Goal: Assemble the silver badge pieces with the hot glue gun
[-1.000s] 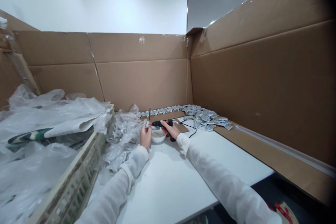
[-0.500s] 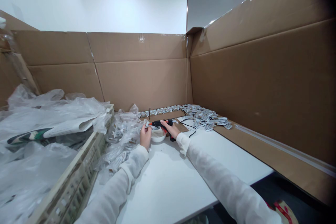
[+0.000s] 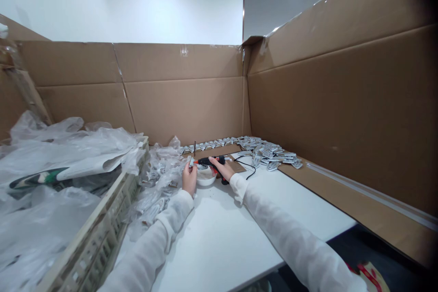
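In my right hand [image 3: 221,169] is a black and red hot glue gun [image 3: 204,161], its orange-red nozzle pointing left. My left hand [image 3: 189,178] pinches a small white piece [image 3: 191,162] upright at the nozzle's tip; whether the two touch I cannot tell, and the piece is too small to name more exactly. Below the glue gun stands a white bowl [image 3: 206,179], partly hidden by the gun and my right hand. A black cord [image 3: 252,174] curves over the table to the right of the gun.
Several grey-white flat parts [image 3: 268,151] lie heaped at the back right, with a row of similar parts [image 3: 212,144] along the back. Plastic-bagged parts [image 3: 159,178] and a cream crate [image 3: 102,223] line the left of the white table [image 3: 219,242]. Cardboard walls [image 3: 185,105] enclose the back and right.
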{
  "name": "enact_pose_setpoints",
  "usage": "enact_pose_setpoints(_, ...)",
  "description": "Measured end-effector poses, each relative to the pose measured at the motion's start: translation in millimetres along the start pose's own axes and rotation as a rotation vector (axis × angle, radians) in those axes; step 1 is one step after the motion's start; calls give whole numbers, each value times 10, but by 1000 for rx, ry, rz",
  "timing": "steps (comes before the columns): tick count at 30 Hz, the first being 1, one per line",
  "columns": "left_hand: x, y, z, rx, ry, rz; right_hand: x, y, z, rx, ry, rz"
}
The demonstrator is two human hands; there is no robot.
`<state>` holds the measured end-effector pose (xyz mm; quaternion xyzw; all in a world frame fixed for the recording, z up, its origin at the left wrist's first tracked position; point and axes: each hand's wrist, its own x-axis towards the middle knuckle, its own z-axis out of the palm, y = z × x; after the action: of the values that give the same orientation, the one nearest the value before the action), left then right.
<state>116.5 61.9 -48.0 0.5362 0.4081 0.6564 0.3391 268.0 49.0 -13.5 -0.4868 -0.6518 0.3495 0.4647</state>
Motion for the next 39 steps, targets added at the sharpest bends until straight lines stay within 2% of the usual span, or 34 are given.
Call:
enact_pose_setpoints(12,4,-14,4,7,-11,9,-19,-3,-12,25,-40,-17)
enact_pose_setpoints(24,1,-2,2,34,-20,6,-4,25,-6,48,-18,-1)
enact_pose_setpoints(39,36,-94,-15,70,-24,63,-23,29,33,179,35,34)
